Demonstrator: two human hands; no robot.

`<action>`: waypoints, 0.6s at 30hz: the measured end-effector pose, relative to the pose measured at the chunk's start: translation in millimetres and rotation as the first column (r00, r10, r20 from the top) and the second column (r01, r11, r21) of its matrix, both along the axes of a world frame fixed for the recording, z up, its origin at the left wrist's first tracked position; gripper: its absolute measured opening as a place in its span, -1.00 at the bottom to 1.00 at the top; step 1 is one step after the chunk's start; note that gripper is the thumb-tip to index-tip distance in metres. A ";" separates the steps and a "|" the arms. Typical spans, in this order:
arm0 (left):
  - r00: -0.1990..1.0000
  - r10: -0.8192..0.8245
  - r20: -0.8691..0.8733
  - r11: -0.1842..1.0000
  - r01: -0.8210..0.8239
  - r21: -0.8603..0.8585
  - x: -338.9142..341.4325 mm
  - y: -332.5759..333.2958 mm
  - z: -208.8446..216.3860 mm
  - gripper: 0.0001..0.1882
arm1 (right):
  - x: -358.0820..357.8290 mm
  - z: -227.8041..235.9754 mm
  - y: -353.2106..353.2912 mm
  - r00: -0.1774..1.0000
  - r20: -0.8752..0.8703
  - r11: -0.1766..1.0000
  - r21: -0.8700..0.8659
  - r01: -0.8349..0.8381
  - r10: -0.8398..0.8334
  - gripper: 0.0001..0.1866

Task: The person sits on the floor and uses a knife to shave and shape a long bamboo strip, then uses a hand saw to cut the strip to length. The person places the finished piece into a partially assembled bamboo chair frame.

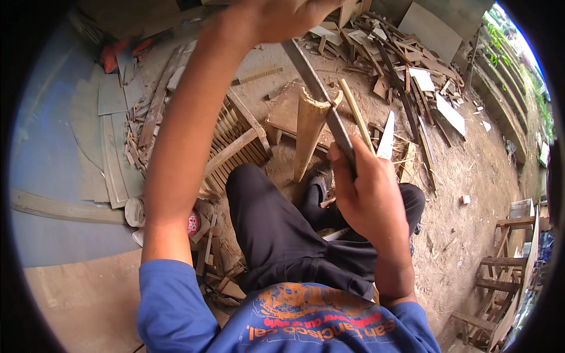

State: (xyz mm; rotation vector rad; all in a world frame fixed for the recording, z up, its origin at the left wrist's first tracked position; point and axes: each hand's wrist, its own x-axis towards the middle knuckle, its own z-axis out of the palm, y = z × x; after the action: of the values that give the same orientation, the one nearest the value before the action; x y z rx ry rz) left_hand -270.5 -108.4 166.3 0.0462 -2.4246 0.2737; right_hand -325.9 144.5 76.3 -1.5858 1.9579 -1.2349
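Observation:
My right hand [372, 191] is closed around the near end of a long, dark, flat blade [307, 72], which slants up and away to the left. Its middle crosses the top rim of a split bamboo piece [310, 129] standing upright beyond my knees, and seems to touch it. At the top edge of the head view is my left hand [271, 20], held high with the forearm stretched forward. The blade's far end disappears behind it. Most of its fingers are cut off by the frame, so whether it grips the blade does not show.
A thin pale strip [356, 115] and a pointed whitish piece [386, 136] stand right of the bamboo. A low wooden block [285, 115] lies behind it, a slatted wooden frame [235, 144] left. Scrap wood [406, 59] is heaped far right; a wooden rack [500, 282] stands near right.

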 end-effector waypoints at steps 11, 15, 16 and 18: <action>0.961 0.252 0.113 0.832 -0.275 0.481 12.4 -66.7 -184.3 -0.42 | -22.5 -129.1 -53.9 0.998 -0.052 0.977 0.207 0.050 -0.040 -0.65; 0.997 0.070 0.029 0.953 -0.075 0.293 10.2 -54.8 -189.3 -0.55 | -40.6 -124.1 -38.4 0.964 -0.240 0.969 0.189 0.158 -0.110 -0.49; 0.999 0.012 -0.037 0.962 -0.002 0.272 8.4 -45.5 -193.2 -0.59 | -45.7 -121.5 -31.3 0.939 -0.316 0.956 0.209 0.207 -0.134 -0.44; 0.984 -0.085 -0.155 0.970 0.117 0.213 14.8 -32.4 -208.9 -0.66 | -49.2 -117.0 -20.7 0.893 -0.424 0.929 0.247 0.275 -0.151 -0.32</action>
State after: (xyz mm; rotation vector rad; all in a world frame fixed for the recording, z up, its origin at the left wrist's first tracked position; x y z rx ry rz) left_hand -255.7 -140.8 -42.7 0.0402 -2.2939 -0.0462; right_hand -375.1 123.8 -40.8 -1.5819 2.4944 -0.6600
